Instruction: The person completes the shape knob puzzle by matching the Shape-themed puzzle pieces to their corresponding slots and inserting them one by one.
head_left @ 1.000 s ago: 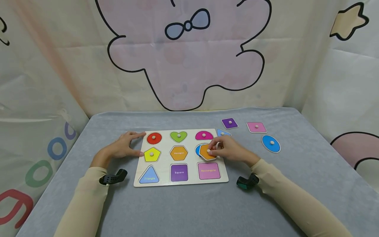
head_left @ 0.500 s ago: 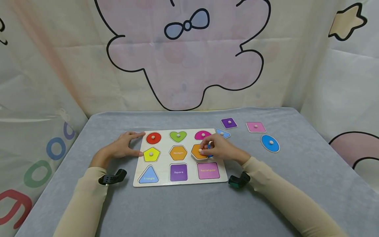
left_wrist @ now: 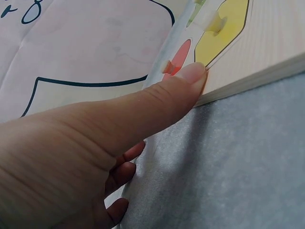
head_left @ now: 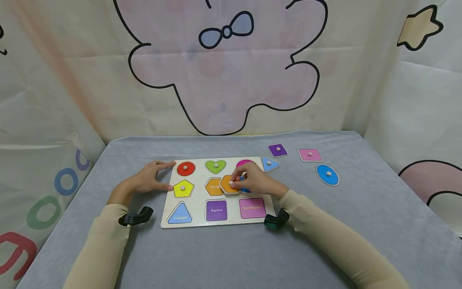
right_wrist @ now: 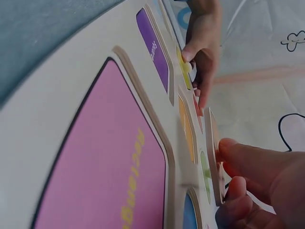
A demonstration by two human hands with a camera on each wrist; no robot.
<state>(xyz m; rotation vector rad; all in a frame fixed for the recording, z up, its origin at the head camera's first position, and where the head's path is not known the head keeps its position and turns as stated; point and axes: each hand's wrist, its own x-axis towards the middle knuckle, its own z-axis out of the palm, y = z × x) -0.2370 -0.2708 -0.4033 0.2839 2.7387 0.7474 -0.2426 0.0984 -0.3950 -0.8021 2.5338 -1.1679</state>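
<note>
A white shape puzzle board (head_left: 196,222) lies on the table. By its small knob, my right hand (head_left: 254,181) pinches an orange hexagon puzzle piece (head_left: 228,185). The piece is above the board and partly covers the orange hexagon recess (head_left: 213,187); in the right wrist view the piece (right_wrist: 213,157) stands apart from the surface. Along the board's left edge rests my left hand (head_left: 148,178), thumb and forefinger extended. In the left wrist view the thumb (left_wrist: 157,100) touches the edge beside the yellow pentagon piece (left_wrist: 221,33). My right hand partly hides the blue recess and the magenta semicircle piece (head_left: 243,162).
Red circle (head_left: 185,168) and green heart (head_left: 215,165) pieces sit in the board. Triangle (head_left: 180,214), square (head_left: 216,210) and rectangle (head_left: 252,208) recesses line the front row. Loose on the cloth lie a blue triangle (head_left: 269,164), purple piece (head_left: 277,150), pink piece (head_left: 310,155) and blue round piece (head_left: 327,175).
My right hand has carried the orange hexagon piece left, from over the blue recess to the edge of the orange hexagon recess. The left hand stays at the board's edge.
</note>
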